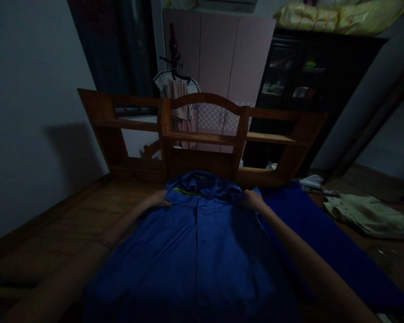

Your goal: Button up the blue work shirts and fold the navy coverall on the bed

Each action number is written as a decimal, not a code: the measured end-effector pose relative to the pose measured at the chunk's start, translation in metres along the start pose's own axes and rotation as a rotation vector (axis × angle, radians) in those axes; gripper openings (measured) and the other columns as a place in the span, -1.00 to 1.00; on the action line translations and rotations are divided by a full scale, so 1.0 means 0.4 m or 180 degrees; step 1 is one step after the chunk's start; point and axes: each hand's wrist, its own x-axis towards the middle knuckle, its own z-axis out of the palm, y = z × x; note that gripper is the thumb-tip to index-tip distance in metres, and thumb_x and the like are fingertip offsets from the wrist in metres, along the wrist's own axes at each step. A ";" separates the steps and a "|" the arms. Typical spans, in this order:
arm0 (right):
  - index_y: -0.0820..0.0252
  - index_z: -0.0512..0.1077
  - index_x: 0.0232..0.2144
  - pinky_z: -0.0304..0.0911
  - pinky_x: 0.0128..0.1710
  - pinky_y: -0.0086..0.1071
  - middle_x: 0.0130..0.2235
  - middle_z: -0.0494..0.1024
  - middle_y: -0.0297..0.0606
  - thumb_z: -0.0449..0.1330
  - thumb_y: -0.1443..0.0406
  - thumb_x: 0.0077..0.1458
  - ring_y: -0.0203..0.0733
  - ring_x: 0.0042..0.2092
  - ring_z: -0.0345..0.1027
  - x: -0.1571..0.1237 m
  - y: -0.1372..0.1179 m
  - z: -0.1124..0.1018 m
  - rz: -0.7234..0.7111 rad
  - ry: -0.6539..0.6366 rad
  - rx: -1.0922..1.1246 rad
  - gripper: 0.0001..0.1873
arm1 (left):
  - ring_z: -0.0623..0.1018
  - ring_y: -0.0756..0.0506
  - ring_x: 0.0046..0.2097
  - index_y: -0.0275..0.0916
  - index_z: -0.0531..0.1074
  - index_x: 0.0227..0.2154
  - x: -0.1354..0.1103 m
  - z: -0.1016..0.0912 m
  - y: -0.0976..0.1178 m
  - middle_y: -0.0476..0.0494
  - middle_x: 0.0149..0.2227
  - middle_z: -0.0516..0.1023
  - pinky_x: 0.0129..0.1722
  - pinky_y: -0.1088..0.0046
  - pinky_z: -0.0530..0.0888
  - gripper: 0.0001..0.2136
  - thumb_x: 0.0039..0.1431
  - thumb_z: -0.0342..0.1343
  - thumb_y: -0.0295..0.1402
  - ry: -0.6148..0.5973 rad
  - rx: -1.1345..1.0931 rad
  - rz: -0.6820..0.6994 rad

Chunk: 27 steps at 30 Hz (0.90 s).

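A blue button-front work shirt [195, 242] with a yellow-green stripe across its chest lies face up, its collar toward the wooden headboard. On its left side, near the shoulder, my left hand [159, 198] is closed on the fabric. Opposite it, my right hand [252, 199] grips the shirt's right shoulder area. The cloth between my hands is spread, with small folds around the collar. Dim light hides the shirt's lower end and most of my fingertips.
The wooden headboard [202, 140] with open shelves stands just past the collar. Bare wooden boards [97, 211] lie at left, a dark blue cloth [309, 233] at right. Folded pale trousers [366, 213] rest farther right. Behind are a pink wardrobe [218, 58] and a black cabinet [323, 89].
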 end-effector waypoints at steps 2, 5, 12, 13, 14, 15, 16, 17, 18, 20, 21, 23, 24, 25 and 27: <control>0.22 0.45 -0.17 0.20 -0.24 -0.37 -0.14 0.52 -0.05 0.18 0.20 0.04 0.00 -0.09 0.41 0.002 -0.001 -0.019 0.0022 0.0158 0.0013 -0.69 | 0.54 -0.13 -0.15 -0.20 0.48 -0.21 -0.002 -0.009 0.019 -0.11 -0.17 0.57 -0.23 0.53 0.42 -0.66 -0.10 0.18 -0.21 0.0036 -0.0019 0.0118; 0.13 0.41 -0.09 0.18 -0.23 -0.36 -0.12 0.51 -0.11 0.09 0.20 0.12 -0.02 -0.08 0.39 0.008 0.003 -0.073 0.0039 0.0530 0.0031 -0.69 | 0.54 -0.15 -0.14 -0.17 0.47 -0.20 -0.003 -0.037 0.042 -0.12 -0.18 0.57 -0.21 0.49 0.41 -0.68 -0.05 0.14 -0.19 0.0283 -0.0009 0.0136; 0.12 0.28 0.02 0.14 -0.17 -0.30 -0.06 0.42 -0.10 -0.12 0.28 0.26 -0.02 -0.05 0.33 0.056 -0.002 -0.158 0.0183 0.1446 0.0068 -0.67 | 0.50 -0.23 -0.07 -0.10 0.21 0.10 0.015 -0.120 0.107 -0.19 -0.06 0.49 -0.14 0.32 0.39 -0.58 0.20 -0.07 -0.12 0.1752 0.0334 0.0009; 0.13 0.26 0.03 0.14 -0.17 -0.30 -0.04 0.40 -0.09 -0.14 0.30 0.26 -0.03 -0.05 0.33 0.066 -0.008 -0.152 0.0220 0.1529 0.0087 -0.66 | 0.49 -0.22 -0.07 -0.11 0.18 0.11 0.023 -0.123 0.118 -0.20 -0.06 0.48 -0.14 0.32 0.39 -0.59 0.22 -0.08 -0.16 0.1931 0.0422 0.0022; 0.14 0.24 0.05 0.14 -0.17 -0.29 -0.03 0.38 -0.08 -0.15 0.31 0.27 -0.03 -0.07 0.34 0.075 -0.014 -0.139 0.0256 0.1581 0.0110 -0.65 | 0.48 -0.22 -0.05 -0.13 0.16 0.12 0.033 -0.123 0.128 -0.22 -0.04 0.46 -0.13 0.31 0.38 -0.59 0.23 -0.09 -0.20 0.2019 0.0502 0.0055; 0.15 0.22 0.06 0.15 -0.18 -0.29 -0.03 0.38 -0.07 -0.16 0.32 0.26 -0.04 -0.08 0.34 0.083 -0.020 -0.121 0.0285 0.1602 0.0137 -0.64 | 0.46 -0.22 -0.02 -0.16 0.16 0.12 0.043 -0.117 0.135 -0.25 -0.03 0.44 -0.10 0.31 0.38 -0.60 0.24 -0.09 -0.25 0.2040 0.0570 0.0091; 0.15 0.21 0.07 0.16 -0.19 -0.30 -0.04 0.38 -0.07 -0.15 0.33 0.26 -0.04 -0.10 0.35 0.089 -0.024 -0.099 0.0304 0.1592 0.0168 -0.63 | 0.44 -0.23 -0.01 -0.19 0.15 0.12 0.052 -0.108 0.138 -0.27 -0.03 0.42 -0.09 0.30 0.37 -0.61 0.25 -0.09 -0.28 0.2002 0.0625 0.0121; 0.17 0.20 0.08 0.18 -0.20 -0.30 -0.06 0.39 -0.06 -0.15 0.35 0.25 -0.05 -0.11 0.36 0.093 -0.027 -0.073 0.0311 0.1559 0.0201 -0.62 | 0.44 -0.23 0.00 -0.21 0.16 0.12 0.060 -0.094 0.139 -0.29 -0.04 0.42 -0.08 0.29 0.36 -0.62 0.24 -0.09 -0.31 0.1929 0.0662 0.0144; 0.18 0.19 0.09 0.19 -0.20 -0.30 -0.08 0.39 -0.06 -0.13 0.36 0.23 -0.05 -0.12 0.36 0.095 -0.028 -0.045 0.0310 0.1505 0.0236 -0.61 | 0.44 -0.24 -0.01 -0.23 0.17 0.11 0.066 -0.078 0.136 -0.30 -0.05 0.42 -0.08 0.28 0.36 -0.62 0.24 -0.08 -0.32 0.1838 0.0678 0.0143; 0.24 0.19 0.10 0.21 -0.20 -0.30 -0.10 0.40 -0.04 -0.09 0.38 0.19 -0.04 -0.13 0.36 0.094 -0.025 0.009 0.0291 0.1367 0.0313 -0.58 | 0.45 -0.24 -0.04 -0.26 0.18 0.10 0.072 -0.042 0.122 -0.32 -0.07 0.42 -0.09 0.26 0.37 -0.63 0.23 -0.08 -0.35 0.1688 0.0675 0.0096; 0.27 0.17 0.11 0.22 -0.19 -0.30 -0.10 0.40 -0.03 -0.07 0.39 0.17 -0.04 -0.12 0.36 0.090 -0.022 0.031 0.0283 0.1307 0.0356 -0.56 | 0.45 -0.25 -0.04 -0.27 0.18 0.09 0.072 -0.026 0.114 -0.33 -0.07 0.42 -0.10 0.25 0.38 -0.63 0.23 -0.07 -0.35 0.1631 0.0673 0.0062; 0.36 0.07 0.17 0.22 -0.12 -0.29 -0.06 0.35 0.03 -0.04 0.41 0.13 -0.02 -0.07 0.33 0.077 -0.019 0.061 0.0298 0.1243 0.0434 -0.47 | 0.45 -0.26 -0.05 -0.30 0.20 0.08 0.066 -0.004 0.099 -0.36 -0.07 0.40 -0.13 0.23 0.40 -0.62 0.21 -0.05 -0.37 0.1503 0.0686 -0.0012; 0.41 -0.01 0.20 0.21 -0.07 -0.26 -0.02 0.31 0.08 -0.03 0.42 0.11 0.00 -0.02 0.29 0.068 -0.021 0.067 0.0340 0.1281 0.0478 -0.40 | 0.45 -0.27 -0.06 -0.32 0.22 0.07 0.060 0.000 0.096 -0.38 -0.07 0.40 -0.15 0.23 0.41 -0.62 0.19 -0.03 -0.37 0.1437 0.0698 -0.0053; 0.45 -0.11 0.23 0.17 -0.01 -0.23 0.03 0.26 0.13 -0.02 0.42 0.09 0.03 0.04 0.23 0.056 -0.027 0.067 0.0382 0.1404 0.0544 -0.33 | 0.45 -0.29 -0.07 -0.34 0.24 0.04 0.053 -0.001 0.097 -0.40 -0.08 0.40 -0.17 0.22 0.41 -0.62 0.16 0.00 -0.39 0.1380 0.0713 -0.0096; 0.43 -0.21 0.26 0.06 0.10 -0.14 0.13 0.13 0.15 0.00 0.42 0.06 0.08 0.15 0.07 0.025 -0.052 0.052 0.0274 0.1825 0.0753 -0.25 | 0.43 -0.32 -0.06 -0.38 0.29 0.01 0.033 -0.014 0.115 -0.44 -0.06 0.38 -0.17 0.18 0.41 -0.63 0.11 0.04 -0.42 0.1324 0.0756 -0.0165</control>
